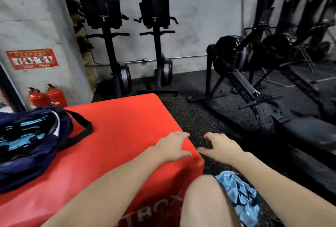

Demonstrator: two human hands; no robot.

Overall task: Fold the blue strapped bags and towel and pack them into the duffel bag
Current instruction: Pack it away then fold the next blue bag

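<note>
A navy duffel bag (31, 147) lies open on the left of a red padded box (118, 127), with light blue fabric and dark straps showing inside. My left hand (172, 147) hovers over the box's right corner, fingers spread, holding nothing. My right hand (220, 147) is past the box's edge over the floor, fingers loosely curled and empty. A crumpled light blue cloth with dark straps (240, 197) lies low at the bottom, beside my knee (203, 201) and under my right forearm.
Two upright black rowing machines (156, 36) stand against the grey wall. More black gym machines (254, 74) fill the right side. Two red fire extinguishers (47, 97) stand by the left wall. The floor is dark speckled rubber (190, 110).
</note>
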